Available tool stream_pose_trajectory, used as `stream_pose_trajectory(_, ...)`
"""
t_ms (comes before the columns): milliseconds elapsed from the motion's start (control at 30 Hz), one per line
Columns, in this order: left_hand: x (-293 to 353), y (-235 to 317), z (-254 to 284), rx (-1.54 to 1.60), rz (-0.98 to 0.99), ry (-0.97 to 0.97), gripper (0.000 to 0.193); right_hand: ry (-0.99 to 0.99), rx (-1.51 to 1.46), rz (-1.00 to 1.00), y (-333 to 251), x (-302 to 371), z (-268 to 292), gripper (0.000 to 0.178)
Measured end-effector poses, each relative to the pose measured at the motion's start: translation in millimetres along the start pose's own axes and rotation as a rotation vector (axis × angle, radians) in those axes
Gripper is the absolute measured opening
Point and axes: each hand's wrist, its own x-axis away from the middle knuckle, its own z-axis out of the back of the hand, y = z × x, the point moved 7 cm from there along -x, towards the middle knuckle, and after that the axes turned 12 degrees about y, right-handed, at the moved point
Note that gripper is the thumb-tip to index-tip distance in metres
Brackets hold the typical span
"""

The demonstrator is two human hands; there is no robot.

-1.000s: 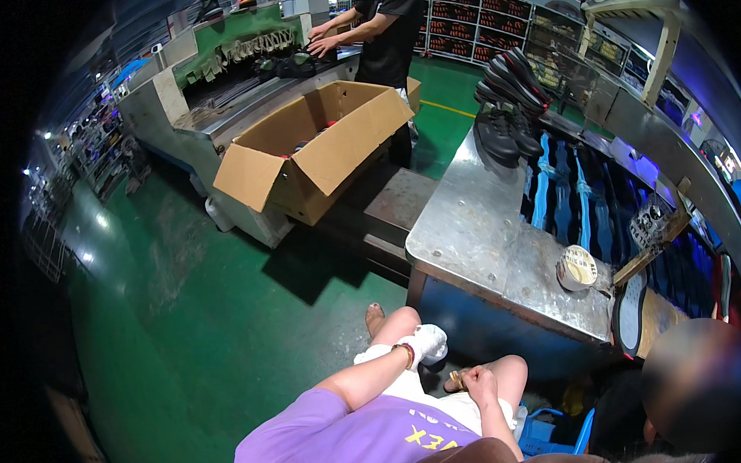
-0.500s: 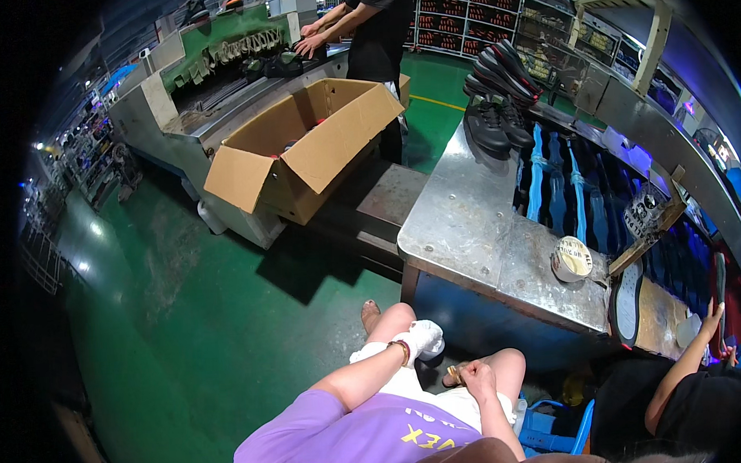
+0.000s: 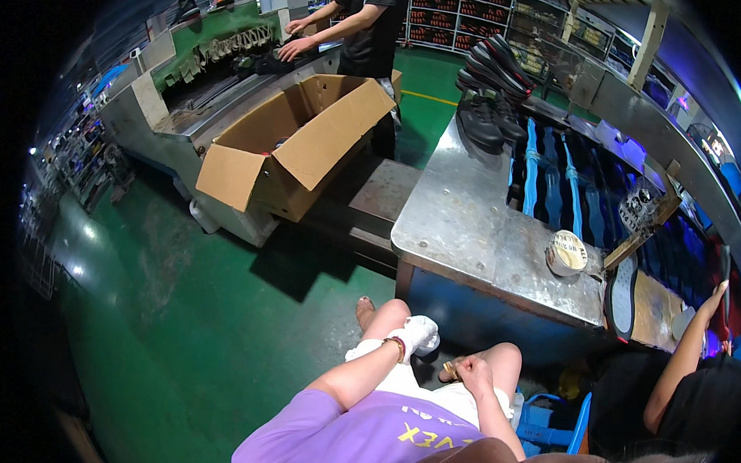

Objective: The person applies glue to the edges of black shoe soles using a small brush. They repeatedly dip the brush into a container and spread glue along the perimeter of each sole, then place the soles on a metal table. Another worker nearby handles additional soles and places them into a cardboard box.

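My left hand (image 3: 421, 337), in a white glove, lies by my left knee; its fingers turn away and their pose is hidden. My bare right hand (image 3: 475, 376) is closed in a loose curl over my right thigh, and whatever it may hold is hidden. Nearest to both is the metal-topped bench (image 3: 460, 220) in front. A white tub (image 3: 567, 253) sits on its near part. Black shoes (image 3: 485, 120) stand at its far end, beside a stack of shoe soles (image 3: 495, 68). One more sole (image 3: 623, 299) leans at the bench's right edge.
An open cardboard box (image 3: 335, 143) stands ahead, near a machine (image 3: 167, 124) where another person (image 3: 371, 27) reaches over dark items. A conveyor with blue straps (image 3: 552, 180) runs along the right. At far right, a co-worker's arm (image 3: 685, 351) holds a sole. A blue stool (image 3: 549, 425) is close by.
The whole view has shifted slightly. My hands keep nearly the same pose. The person ahead has moved their hands over the machine, and the co-worker at right has raised and turned the sole.
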Motion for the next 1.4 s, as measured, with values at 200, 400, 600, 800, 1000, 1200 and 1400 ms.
stream_pose_trajectory(200,3,-12,6,-0.342,-0.249,0.166,0.011,-0.047,-0.004,0.007,-11,2,-5,0.027)
stream_pose_trajectory(400,7,8,18,-0.233,-0.123,0.102,0.009,-0.038,-0.026,-0.039,-18,3,5,0.026)
stream_pose_trajectory(600,21,34,39,-0.172,-0.078,0.056,0.011,-0.025,0.005,-0.047,-9,2,3,0.026)
stream_pose_trajectory(800,22,37,39,-0.210,-0.172,0.118,0.007,0.004,0.009,-0.008,-11,2,4,0.026)
stream_pose_trajectory(1000,11,25,20,-0.428,-0.279,0.126,0.004,-0.017,-0.011,-0.044,-9,2,4,0.027)
stream_pose_trajectory(1200,10,14,15,-0.367,-0.276,0.104,0.008,-0.009,-0.002,-0.016,-13,2,4,0.026)
stream_pose_trajectory(1400,11,22,19,-0.438,-0.229,0.054,0.013,-0.047,0.021,-0.034,-8,2,-2,0.027)
